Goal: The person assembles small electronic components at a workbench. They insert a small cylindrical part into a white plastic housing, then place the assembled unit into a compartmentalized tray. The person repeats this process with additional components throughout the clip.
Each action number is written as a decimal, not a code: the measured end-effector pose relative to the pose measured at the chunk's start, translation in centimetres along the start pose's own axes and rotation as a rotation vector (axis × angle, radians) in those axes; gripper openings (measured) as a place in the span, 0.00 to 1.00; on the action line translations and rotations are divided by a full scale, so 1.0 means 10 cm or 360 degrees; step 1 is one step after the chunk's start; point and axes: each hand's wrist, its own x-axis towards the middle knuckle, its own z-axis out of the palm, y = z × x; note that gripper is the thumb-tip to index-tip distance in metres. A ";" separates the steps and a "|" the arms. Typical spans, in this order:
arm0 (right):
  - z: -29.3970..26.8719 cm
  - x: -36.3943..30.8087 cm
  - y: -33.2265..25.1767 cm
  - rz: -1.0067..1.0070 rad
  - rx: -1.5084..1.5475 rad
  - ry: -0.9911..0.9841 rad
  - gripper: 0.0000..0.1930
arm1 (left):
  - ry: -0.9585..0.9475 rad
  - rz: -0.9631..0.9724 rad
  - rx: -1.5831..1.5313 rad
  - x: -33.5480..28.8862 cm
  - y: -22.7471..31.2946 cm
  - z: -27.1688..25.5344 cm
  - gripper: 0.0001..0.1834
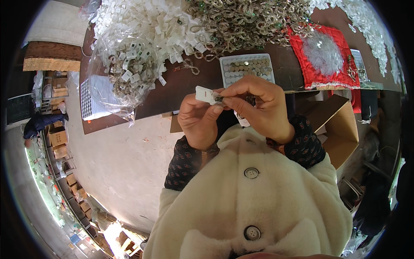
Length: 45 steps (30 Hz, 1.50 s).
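My left hand [197, 123] pinches a small white plastic case [204, 94] between thumb and fingers, in front of my chest. From the right, my right hand [261, 103] meets it, thumb and forefinger pressed on a small dark shiny piece [219, 99] at the case's end. What that piece is I cannot make out. More dark, shiny material [250, 100] shows inside the curl of my right fingers, and a white piece [243, 121] hangs below them. Just beyond my hands, a white tray [223, 64] holds rows of round, coin-like metal discs.
On the brown table [161, 97] lie a heap of white cases [142, 21], a mound of coiled wires [250, 21] and a clear bag [129, 73] of wired cases. A red quilted cloth [299, 56] bears clear plastic. An open cardboard box [340, 129] stands at my right.
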 end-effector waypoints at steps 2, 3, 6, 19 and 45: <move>-0.01 0.01 0.00 -0.0041 -0.0064 0.0003 0.07 | -0.0015 0.0013 -0.0009 0.01 -0.01 0.01 0.14; -0.02 0.01 -0.01 -0.0076 -0.0124 -0.0013 0.07 | 0.0001 0.0024 0.0026 0.00 -0.01 0.02 0.14; -0.04 0.02 -0.03 -0.0117 -0.0193 -0.0068 0.07 | 0.0162 0.0009 0.0158 -0.02 -0.01 0.04 0.15; 0.05 0.00 0.05 -0.0008 -0.0046 -0.0142 0.10 | 0.0178 0.0228 0.0258 -0.03 -0.09 -0.07 0.15; 0.19 -0.07 0.19 -0.0419 -0.0748 -0.0045 0.15 | 0.0229 -0.0014 -0.0074 -0.11 -0.09 -0.11 0.09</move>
